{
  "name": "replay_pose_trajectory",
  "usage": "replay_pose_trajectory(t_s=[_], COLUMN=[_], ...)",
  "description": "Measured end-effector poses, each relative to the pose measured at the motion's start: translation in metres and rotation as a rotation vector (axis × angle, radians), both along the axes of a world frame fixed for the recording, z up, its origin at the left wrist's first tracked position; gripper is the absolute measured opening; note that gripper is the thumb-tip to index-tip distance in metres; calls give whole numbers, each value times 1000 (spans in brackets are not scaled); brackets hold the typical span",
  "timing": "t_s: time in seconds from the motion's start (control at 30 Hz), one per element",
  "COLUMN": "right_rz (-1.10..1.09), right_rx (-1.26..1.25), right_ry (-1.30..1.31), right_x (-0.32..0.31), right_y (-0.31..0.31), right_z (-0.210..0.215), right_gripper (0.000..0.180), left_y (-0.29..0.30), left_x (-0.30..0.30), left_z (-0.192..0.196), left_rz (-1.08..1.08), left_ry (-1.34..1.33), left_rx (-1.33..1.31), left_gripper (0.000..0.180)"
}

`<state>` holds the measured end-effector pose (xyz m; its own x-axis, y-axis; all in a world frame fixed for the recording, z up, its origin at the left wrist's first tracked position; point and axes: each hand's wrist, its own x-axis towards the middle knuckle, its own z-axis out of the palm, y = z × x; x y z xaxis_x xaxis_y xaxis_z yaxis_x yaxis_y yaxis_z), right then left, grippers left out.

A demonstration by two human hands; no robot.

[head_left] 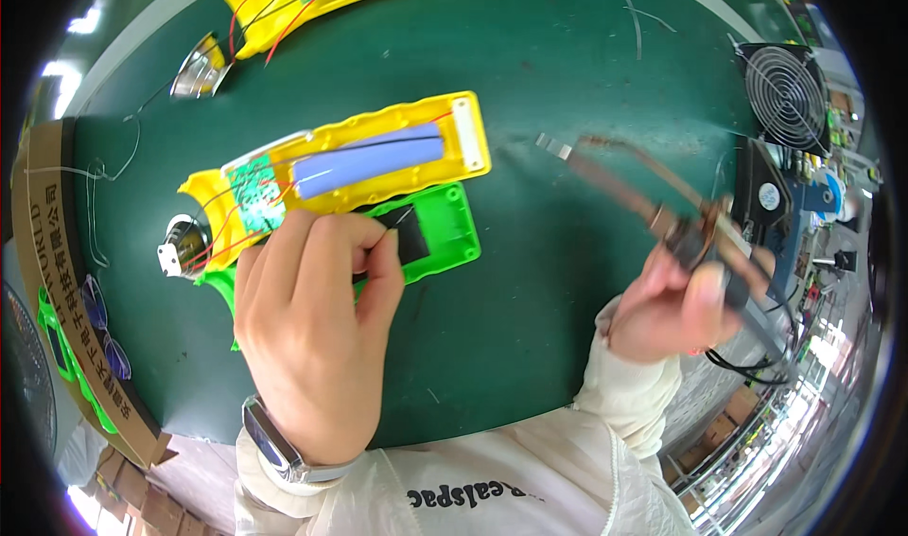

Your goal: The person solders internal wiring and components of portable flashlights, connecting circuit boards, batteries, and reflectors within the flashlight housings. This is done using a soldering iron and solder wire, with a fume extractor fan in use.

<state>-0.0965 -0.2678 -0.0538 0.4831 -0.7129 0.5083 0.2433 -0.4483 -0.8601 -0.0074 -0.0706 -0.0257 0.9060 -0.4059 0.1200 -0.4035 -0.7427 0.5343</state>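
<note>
Left hand: I have it palm down over the green shell, thumb and forefinger together at the black panel inside; whether something thin is pinched there, I cannot tell. Laid across like this, it likely steadies the shell too.
Right hand: fingers clamped around the corded tool, raised off to the right and blurred. I judge it gripped at the thick end to spare the skin from the metal tip, which points up and left.
Green shell: on the desk, open side up, just below the yellow shell, partly hidden by the left hand.
Yellow shell: also open side up, presumably so I can reach its battery and circuit board. The lamp lies at its left end, probably kept close by its wires.
Far edge: a second yellow shell and a reflector, set apart, seemingly leaving both hands room.
</note>
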Motion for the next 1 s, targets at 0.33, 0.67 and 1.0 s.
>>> replay_pose_trajectory(t_s=[0.33, 0.67, 1.0], right_rz=[495, 570, 562], right_rx=[192, 149, 104], right_ry=[55, 98, 109], right_x=[-1, 6, 3], right_y=[36, 38, 34], right_z=[9, 8, 6], right_gripper=[30, 26, 26], left_y=[-1, -1, -1], left_x=[0, -1, -1], left_z=[0, 1, 0], left_rz=[-8, -11, -2], left_ry=[-6, -4, 4], left_rx=[14, 23, 10], left_gripper=[17, 18, 19])
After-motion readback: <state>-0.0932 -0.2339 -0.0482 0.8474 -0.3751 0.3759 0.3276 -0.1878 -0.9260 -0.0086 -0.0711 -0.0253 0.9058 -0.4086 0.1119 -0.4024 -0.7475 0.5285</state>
